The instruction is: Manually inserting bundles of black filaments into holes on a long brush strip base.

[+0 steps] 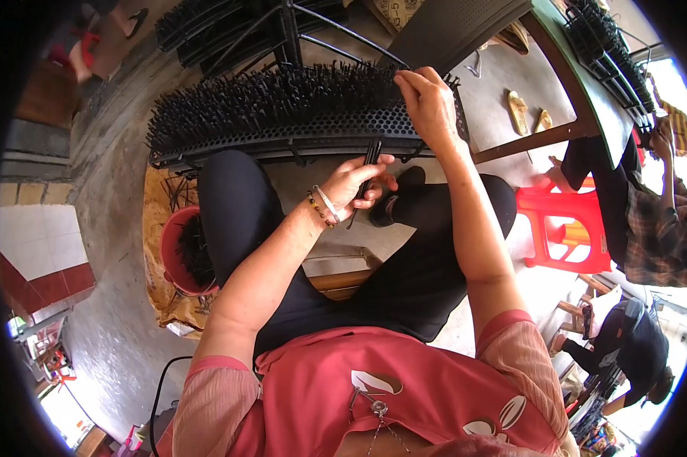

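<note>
My left hand (345,186) is closed around a small bundle of thin black sticks (371,158), held upright above my lap. A long black perforated rack (336,126) lies across in front of my knees. Its holes are densely filled with short upright black sticks (275,91). Over the rack's right end, my right hand (428,105) has its thumb and fingers pinched together, pointing down and left at the sticks. Whatever is between those fingertips is too small and dark to make out.
Beside my left knee a red bucket (177,259) holds more black sticks, on brown paper (159,293). A red plastic stool (564,228) and a green-topped table (587,84) stand at the right. Yellow slippers (518,113) lie under the table. Other people sit farther right.
</note>
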Tool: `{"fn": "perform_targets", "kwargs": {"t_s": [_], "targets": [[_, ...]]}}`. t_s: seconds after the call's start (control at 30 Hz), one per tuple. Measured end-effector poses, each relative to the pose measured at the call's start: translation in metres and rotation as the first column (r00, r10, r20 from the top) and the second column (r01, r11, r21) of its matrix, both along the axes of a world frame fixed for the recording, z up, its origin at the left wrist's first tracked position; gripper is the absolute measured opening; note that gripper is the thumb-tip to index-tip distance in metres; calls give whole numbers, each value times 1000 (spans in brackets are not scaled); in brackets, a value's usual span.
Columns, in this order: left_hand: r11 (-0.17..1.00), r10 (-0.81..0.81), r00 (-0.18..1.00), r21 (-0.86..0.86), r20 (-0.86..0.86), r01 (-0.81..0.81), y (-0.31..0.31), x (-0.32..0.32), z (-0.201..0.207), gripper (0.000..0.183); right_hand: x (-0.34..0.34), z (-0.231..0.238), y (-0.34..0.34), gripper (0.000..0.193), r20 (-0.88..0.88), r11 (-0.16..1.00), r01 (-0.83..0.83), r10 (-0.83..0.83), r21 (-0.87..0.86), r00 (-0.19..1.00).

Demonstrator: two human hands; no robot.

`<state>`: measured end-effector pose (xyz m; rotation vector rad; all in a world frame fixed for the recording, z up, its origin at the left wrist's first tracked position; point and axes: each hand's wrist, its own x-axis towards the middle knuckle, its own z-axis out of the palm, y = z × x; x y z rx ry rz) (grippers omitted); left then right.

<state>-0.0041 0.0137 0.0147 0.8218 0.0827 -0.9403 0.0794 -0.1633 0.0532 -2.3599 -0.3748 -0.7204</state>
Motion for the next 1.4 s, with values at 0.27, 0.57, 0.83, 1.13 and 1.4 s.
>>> {"fn": "perform_targets", "kwargs": {"t_s": [0.27,0.57,0.83,1.13,1.4], "targets": [[1000,-5,1000,-3,2,5,3,0,-1,29,1,8,-2,13,32,998,-37,35,50,999],[1000,-17,998,-10,61,18,4,3,-9,29,-1,5,-8,15,0,985,-164,164,-56,986],[986,-29,999,165,22,25,4,-4,8,27,-3,7,-6,18,-63,982,-185,183,-38,981],[999,-26,1000,29,-2,26,8,1,-2,28,-5,4,-5,19,-75,979,-187,180,-86,981],[1000,-14,1000,-8,-3,14,17,-5,19,27,-14,18,1,24,-119,969,-70,100,237,988]]}}
